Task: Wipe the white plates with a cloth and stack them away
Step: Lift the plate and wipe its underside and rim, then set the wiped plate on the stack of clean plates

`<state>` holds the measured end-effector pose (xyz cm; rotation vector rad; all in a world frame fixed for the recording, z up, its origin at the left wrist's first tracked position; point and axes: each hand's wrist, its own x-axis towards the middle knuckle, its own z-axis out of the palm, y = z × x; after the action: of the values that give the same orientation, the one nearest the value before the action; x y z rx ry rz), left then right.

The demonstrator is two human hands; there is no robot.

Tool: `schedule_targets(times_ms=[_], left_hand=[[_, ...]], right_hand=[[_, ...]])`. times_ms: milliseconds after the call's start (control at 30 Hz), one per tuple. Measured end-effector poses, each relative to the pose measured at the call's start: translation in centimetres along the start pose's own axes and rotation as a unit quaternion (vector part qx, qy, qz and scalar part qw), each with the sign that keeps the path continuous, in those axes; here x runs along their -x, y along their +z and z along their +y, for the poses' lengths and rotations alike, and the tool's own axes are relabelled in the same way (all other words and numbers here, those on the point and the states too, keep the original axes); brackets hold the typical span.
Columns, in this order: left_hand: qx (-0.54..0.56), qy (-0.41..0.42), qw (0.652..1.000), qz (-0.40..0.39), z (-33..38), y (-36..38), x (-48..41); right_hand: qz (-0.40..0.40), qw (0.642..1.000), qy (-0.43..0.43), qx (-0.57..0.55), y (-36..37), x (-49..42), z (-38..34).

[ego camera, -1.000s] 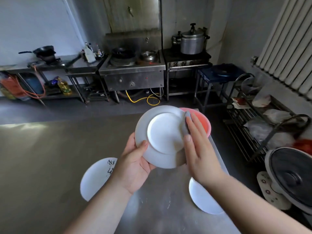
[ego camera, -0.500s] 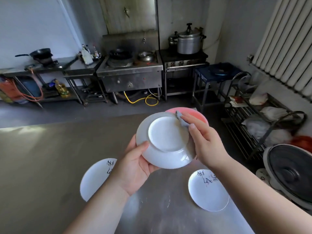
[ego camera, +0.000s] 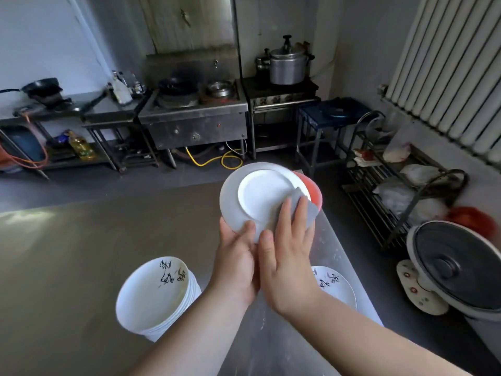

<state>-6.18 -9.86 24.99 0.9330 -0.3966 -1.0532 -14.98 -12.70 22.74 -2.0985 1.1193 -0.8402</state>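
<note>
Steel table (ego camera: 81, 253), stove (ego camera: 195, 123) behind; left hand (ego camera: 235, 264) grips white plate (ego camera: 260, 196), right hand (ego camera: 290, 253) presses cloth (ego camera: 311, 211) flat-fingered.

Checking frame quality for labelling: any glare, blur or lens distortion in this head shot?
Head view: wide-angle bend curves the white ribbed radiator and the edge of the grey steel table; a pale light patch glares at the table's far left; the right hand and grey cloth on the round white plate look slightly soft; the kitchen's back is dim.
</note>
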Motion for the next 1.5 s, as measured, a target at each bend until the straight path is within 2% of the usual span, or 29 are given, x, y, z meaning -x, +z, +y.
schedule_targets(times_ms=[100, 233, 300, 400, 500, 633, 767, 833, 933, 1033, 1133, 1200, 1300, 1433, 1500], left_hand=[[-0.046, 0.005, 0.999, 0.001, -0.3, -0.2, 0.0], [0.000, -0.042, 0.997, -0.066, -1.7, -0.4, 0.2], [-0.003, -0.054, 0.993, -0.108, -2.4, -0.9, 0.3], [-0.005, -0.108, 0.983, -0.145, -3.4, -2.1, 0.4], [-0.027, -0.172, 0.973, -0.150, -5.1, -3.4, 0.1], [-0.070, -0.270, 0.945, -0.168, -8.0, -4.3, -0.4], [-0.115, -0.331, 0.925, -0.149, -12.0, -4.0, -0.7], [-0.135, -0.342, 0.921, -0.128, -13.5, -2.9, -0.7], [-0.150, -0.352, 0.920, -0.086, -15.2, -2.1, -1.4], [-0.155, -0.332, 0.929, -0.051, -16.7, -2.0, -2.3], [-0.185, -0.335, 0.924, -0.012, -18.8, -3.1, -3.4], [-0.330, -0.338, 0.881, -0.024, -19.9, -4.0, -4.1], [-0.549, -0.292, 0.780, -0.068, -21.0, -4.5, -5.0], [-0.665, -0.258, 0.700, -0.046, -23.1, -5.8, -6.7], [-0.697, -0.247, 0.671, -0.047, -24.4, -6.5, -7.3]], right_hand=[[-0.062, 0.997, -0.038, -0.011, 0.4, 2.8, 0.0], [0.066, 0.988, 0.091, -0.106, -2.3, -1.6, 3.2], [0.063, 0.980, 0.153, -0.114, -5.2, -3.4, 5.2], [0.008, 0.985, 0.170, -0.003, -9.6, -3.1, 8.2], [-0.102, 0.977, 0.162, 0.096, -12.5, -1.8, 10.8], [-0.235, 0.932, 0.274, 0.030, -14.4, -0.2, 14.7], [-0.319, 0.880, 0.351, -0.005, -13.9, 1.5, 18.9], [-0.286, 0.877, 0.386, -0.006, -13.7, 1.9, 20.1], [-0.205, 0.889, 0.407, -0.039, -13.5, 2.1, 21.7], [-0.208, 0.877, 0.408, -0.143, -13.2, 1.9, 23.1], [-0.185, 0.895, 0.375, -0.156, -12.0, 1.9, 25.6], [-0.186, 0.902, 0.368, -0.127, -11.1, 1.7, 26.9], [-0.241, 0.900, 0.357, -0.072, -9.7, 1.2, 28.6], [-0.261, 0.906, 0.331, 0.025, -7.2, 1.0, 31.4], [-0.265, 0.910, 0.306, 0.088, -6.0, 1.0, 32.5]])
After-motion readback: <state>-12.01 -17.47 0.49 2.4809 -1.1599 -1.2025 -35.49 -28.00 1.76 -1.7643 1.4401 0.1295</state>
